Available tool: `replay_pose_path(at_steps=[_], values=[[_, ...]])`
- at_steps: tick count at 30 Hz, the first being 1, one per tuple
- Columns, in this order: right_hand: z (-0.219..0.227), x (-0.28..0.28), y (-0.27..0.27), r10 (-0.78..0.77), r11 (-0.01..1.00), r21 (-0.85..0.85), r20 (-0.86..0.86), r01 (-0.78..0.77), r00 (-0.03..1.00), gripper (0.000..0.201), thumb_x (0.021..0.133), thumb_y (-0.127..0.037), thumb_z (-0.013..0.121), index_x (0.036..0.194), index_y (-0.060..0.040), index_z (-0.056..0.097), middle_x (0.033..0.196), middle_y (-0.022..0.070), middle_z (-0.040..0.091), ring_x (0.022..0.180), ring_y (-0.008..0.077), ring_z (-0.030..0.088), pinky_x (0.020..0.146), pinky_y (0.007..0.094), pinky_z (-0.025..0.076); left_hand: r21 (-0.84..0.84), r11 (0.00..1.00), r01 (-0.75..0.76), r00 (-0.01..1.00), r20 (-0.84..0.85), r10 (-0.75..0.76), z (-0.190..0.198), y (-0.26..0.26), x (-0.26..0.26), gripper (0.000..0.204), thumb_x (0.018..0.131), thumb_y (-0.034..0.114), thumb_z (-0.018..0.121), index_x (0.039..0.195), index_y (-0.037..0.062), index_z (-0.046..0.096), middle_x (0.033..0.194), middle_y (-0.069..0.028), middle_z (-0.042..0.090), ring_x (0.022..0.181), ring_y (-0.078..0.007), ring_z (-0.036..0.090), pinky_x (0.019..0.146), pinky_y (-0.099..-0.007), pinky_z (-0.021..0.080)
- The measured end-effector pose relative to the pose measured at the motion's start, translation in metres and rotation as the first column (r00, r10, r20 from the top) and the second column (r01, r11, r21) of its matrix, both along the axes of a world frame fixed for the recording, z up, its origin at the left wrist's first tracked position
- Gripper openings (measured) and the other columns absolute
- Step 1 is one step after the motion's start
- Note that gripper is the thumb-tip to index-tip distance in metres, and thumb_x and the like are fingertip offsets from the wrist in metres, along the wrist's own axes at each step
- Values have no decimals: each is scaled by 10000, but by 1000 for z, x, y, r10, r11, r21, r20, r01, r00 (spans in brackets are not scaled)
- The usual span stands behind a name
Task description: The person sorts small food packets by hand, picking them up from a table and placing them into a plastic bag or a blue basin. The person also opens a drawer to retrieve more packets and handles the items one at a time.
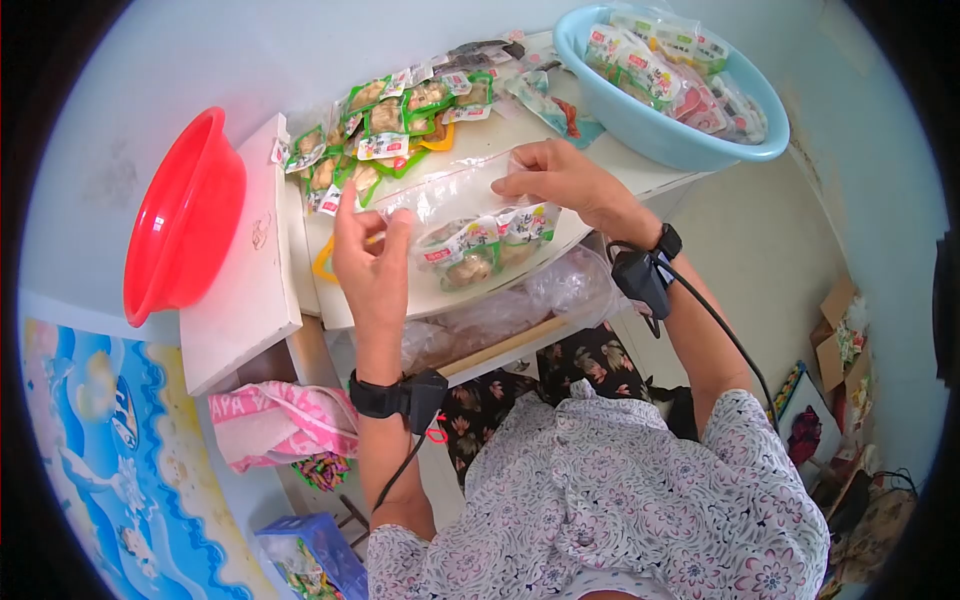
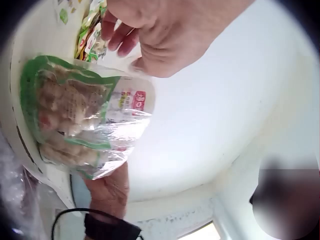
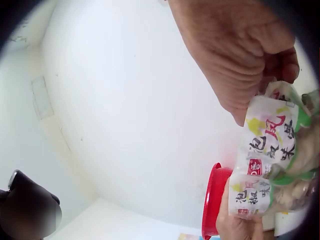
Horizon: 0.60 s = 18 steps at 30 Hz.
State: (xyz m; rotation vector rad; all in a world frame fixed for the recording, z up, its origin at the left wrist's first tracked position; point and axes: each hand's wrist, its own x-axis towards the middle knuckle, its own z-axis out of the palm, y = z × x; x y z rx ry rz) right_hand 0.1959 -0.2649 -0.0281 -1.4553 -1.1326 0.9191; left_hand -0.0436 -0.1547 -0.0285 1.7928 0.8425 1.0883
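Observation:
Between the two hands hangs a clear plastic bag (image 1: 440,200) with a few sealed snack packets (image 1: 470,250) inside, green-edged with white printed labels. My left hand (image 1: 372,245) pinches the bag's left top corner between thumb and fingers. At the other top corner my right hand (image 1: 565,182) pinches the film with thumb and index finger. From the left wrist, a packet (image 2: 75,105) shows through the film below the left hand (image 2: 165,37). In the right wrist view, labels (image 3: 272,132) face the camera just under the right hand (image 3: 240,55).
Behind the bag, a pile of similar packets (image 1: 390,115) lies on the white table (image 1: 590,215). A light blue basin (image 1: 630,115) of filled bags stands at the back right, a red basin (image 1: 185,215) at the left. Clear plastic bags (image 1: 500,315) fill the open drawer under the tabletop.

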Motion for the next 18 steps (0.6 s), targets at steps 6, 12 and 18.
replay_pose_path(at_steps=[6,12,18], values=[[2,0,2,25,1000,-19,35,-24,999,303,882,-269,784,714,-65,634,720,-24,641,672,48,499,570,254,313,553,817,164,979,9,-202,41,-30,5,765,853,162,819,1526,22,484,1174,-112,725,1195,-229,637,1050,-380,464],[-5,8,0,30,1000,-10,107,-29,994,249,898,-234,798,805,-46,664,785,-17,646,692,55,551,594,237,385,300,831,468,884,-166,-437,14,-24,10,878,792,102,866,1554,31,436,1249,-142,735,1240,-231,656,1085,-393,487],[4,-3,-8,-324,902,364,208,234,923,312,904,-285,822,1053,-31,719,986,41,707,846,114,682,762,279,529,47,896,442,897,-43,-441,-5,-16,4,920,790,90,864,1589,70,410,1236,-130,739,1109,-191,703,977,-334,549]])
